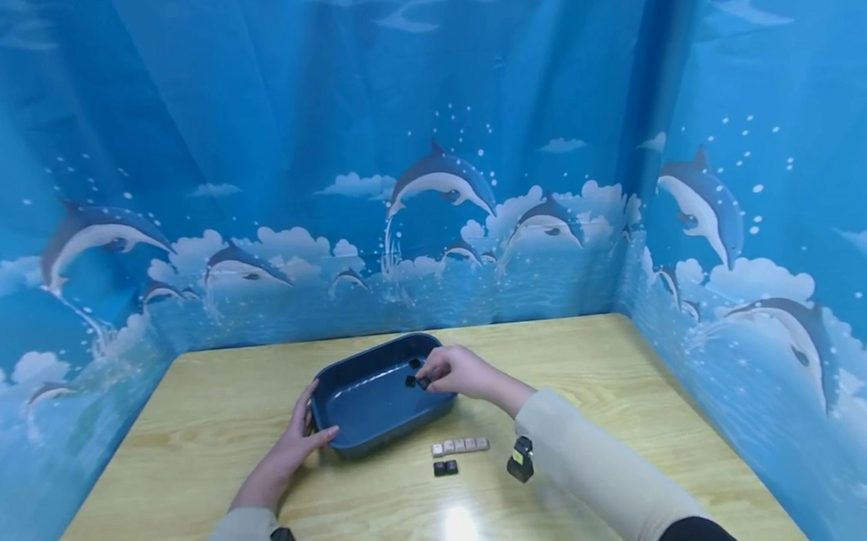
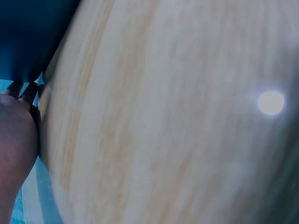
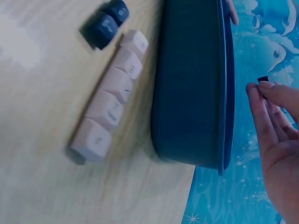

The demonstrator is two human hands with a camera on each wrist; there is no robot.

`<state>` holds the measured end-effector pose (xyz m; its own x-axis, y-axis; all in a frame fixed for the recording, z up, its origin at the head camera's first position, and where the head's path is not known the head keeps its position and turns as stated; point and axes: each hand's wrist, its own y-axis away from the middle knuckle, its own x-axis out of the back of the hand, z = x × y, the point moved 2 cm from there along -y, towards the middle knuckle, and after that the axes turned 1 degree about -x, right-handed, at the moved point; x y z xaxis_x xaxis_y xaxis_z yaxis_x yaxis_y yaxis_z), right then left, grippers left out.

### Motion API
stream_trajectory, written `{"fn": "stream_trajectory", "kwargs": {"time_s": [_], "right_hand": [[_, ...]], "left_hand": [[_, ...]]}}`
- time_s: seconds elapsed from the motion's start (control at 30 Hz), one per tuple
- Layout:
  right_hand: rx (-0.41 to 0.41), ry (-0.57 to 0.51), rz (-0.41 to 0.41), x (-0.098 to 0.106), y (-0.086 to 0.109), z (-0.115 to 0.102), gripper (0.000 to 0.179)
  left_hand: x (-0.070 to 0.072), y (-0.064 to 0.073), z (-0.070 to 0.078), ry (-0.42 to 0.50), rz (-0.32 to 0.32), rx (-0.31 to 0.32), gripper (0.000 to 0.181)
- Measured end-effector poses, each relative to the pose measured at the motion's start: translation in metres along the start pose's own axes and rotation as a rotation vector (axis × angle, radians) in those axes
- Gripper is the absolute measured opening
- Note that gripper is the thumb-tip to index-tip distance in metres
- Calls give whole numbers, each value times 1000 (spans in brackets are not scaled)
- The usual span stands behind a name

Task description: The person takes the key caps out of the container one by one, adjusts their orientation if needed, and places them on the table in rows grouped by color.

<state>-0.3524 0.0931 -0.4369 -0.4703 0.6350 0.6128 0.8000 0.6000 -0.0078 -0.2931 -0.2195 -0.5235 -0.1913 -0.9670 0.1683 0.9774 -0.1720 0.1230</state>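
Note:
Over the right end of a dark blue tray [image 1: 371, 435], my right hand [image 1: 456, 373] pinches a black keycap [image 3: 263, 80] between thumb and fingertips. Two other black keycaps [image 1: 410, 381] show inside the tray near that hand. My left hand [image 1: 296, 442] grips the tray's left end, fingers along its outer side and thumb at the front corner. In front of the tray lies a straight row of several pale pinkish keycaps [image 3: 110, 109] with markings on top. Two black keycaps [image 1: 445, 468] sit side by side, nearer me than that row.
All this stands on a light wood-grain table [image 1: 599, 392]. A blue curtain [image 1: 290, 148] with dolphins and clouds rises behind its back edge and along both sides. Glare from a light shows on the tabletop near the front.

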Motion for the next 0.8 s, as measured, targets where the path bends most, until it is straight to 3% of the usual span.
{"fn": "stream_trajectory", "kwargs": {"time_s": [0.17,0.4,0.8], "right_hand": [[-6,-44,32,0,20,-1,24],[-27,-49,150,-3,44,-2,23],[-122,-69,199,-21,73,9,25]], "left_hand": [[0,-1,-1,-6,-1,24,100],[0,-1,-1,-12,-6,42,99],[0,-2,1,-11,-5,53,100]]}}
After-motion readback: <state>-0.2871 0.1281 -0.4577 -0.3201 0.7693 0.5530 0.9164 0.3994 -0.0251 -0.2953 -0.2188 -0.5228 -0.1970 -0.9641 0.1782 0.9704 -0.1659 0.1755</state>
